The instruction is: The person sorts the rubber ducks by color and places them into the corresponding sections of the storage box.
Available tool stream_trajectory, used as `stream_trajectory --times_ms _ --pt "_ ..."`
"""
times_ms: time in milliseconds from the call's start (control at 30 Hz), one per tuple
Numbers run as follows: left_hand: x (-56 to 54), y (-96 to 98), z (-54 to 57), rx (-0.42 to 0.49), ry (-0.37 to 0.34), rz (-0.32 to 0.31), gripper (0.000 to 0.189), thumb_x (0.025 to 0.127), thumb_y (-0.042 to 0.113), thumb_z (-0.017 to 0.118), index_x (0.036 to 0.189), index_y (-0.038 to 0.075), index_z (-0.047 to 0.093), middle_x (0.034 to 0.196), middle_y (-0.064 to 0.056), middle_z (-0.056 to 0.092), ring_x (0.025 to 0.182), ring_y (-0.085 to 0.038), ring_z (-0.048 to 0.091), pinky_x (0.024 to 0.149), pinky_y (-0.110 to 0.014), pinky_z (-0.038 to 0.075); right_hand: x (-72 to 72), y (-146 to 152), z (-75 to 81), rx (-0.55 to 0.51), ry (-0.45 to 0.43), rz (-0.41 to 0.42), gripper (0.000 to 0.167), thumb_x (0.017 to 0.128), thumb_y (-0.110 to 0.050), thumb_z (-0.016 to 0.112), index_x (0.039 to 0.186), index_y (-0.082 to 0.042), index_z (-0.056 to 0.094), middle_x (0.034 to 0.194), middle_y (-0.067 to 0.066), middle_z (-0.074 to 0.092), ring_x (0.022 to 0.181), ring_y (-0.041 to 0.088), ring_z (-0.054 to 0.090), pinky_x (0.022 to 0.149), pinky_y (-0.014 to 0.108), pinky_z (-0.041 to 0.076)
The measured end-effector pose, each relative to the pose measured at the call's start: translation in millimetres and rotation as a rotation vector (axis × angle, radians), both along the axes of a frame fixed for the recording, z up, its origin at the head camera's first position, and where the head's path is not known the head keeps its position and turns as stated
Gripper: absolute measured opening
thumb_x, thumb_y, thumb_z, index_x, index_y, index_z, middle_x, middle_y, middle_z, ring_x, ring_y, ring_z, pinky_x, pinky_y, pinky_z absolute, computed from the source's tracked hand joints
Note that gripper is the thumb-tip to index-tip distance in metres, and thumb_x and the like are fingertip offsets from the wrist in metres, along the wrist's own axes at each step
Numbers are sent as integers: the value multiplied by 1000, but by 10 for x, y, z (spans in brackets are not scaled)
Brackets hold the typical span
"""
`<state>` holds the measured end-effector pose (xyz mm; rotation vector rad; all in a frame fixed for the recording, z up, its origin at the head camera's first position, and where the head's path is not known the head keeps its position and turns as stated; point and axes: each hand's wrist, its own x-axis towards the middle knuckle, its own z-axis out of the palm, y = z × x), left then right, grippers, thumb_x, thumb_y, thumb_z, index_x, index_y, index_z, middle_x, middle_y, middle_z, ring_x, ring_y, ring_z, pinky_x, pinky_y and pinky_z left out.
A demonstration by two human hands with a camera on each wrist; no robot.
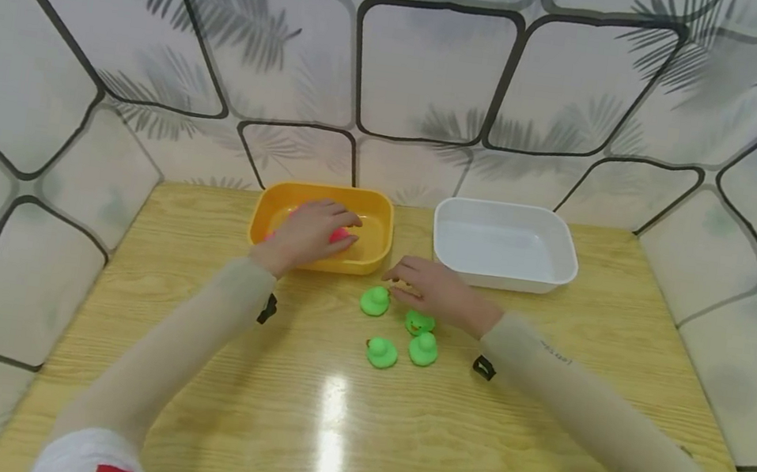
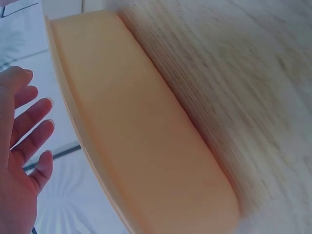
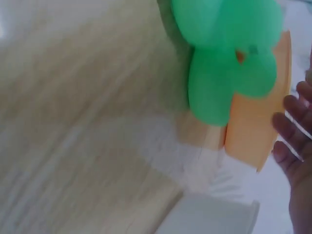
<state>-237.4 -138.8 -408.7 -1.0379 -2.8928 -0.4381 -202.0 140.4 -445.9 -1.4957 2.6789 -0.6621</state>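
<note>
My left hand (image 1: 310, 232) hovers over the yellow-orange tub (image 1: 374, 237), fingers loosely bent and partly covering bright pink objects (image 1: 339, 236) inside. In the left wrist view that hand stands above the tub's rim with nothing between the fingers. To the right, my right hand (image 1: 441, 290) reaches across the table just above several green rubber ducks. One duck (image 1: 375, 301) sits left of its fingertips, another (image 1: 420, 323) lies right below the hand. Closer to me are two more, one duck (image 1: 423, 349) and another (image 1: 381, 353). The right fingers are relaxed and hold nothing.
A white tub (image 1: 501, 278) stands at the back right, behind the right hand. The wooden table (image 1: 241, 409) meets patterned walls (image 1: 435, 76) at the back and both sides. Black clips hang at both wrists.
</note>
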Motion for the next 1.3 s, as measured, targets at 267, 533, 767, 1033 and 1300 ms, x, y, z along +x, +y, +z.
stream_trajectory --times_ms 267,533,767,1033,1300 --pt "-120 294 23 -23 15 -56 33 104 30 65 128 8 70 125 -10 71 121 -33 62 110 -50 45 47 -86 -138 117 -50 16 41 105 -29 65 141 -10 63 128 5 63 112 18 61 97 35 53" --pt "-246 609 2 -100 17 -94 37 105 33 63 133 9 69 129 -10 68 126 -32 59 113 -49 44 63 -120 -178 173 -31 45 40 105 -29 65 141 -12 63 133 7 63 118 21 62 102 38 52" --pt "-303 799 -11 -130 11 -107 39 105 35 64 135 11 67 132 -9 66 126 -30 57 111 -46 44 105 -95 -160 189 -34 43 37 105 -27 64 139 -12 64 131 7 63 117 22 62 102 39 52" --pt "-365 967 -26 -140 -31 -78 47 105 41 63 142 12 63 139 -9 63 131 -30 52 112 -49 42 151 -49 -156 160 -55 34 29 105 -25 65 130 -12 67 127 6 66 118 23 62 104 39 51" --pt "-426 1104 -67 -136 -61 -53 54 104 43 64 149 14 58 148 -10 57 139 -32 48 116 -53 37 167 7 -160 115 -45 42 26 103 -21 68 127 -10 68 123 6 67 115 23 63 103 39 52"
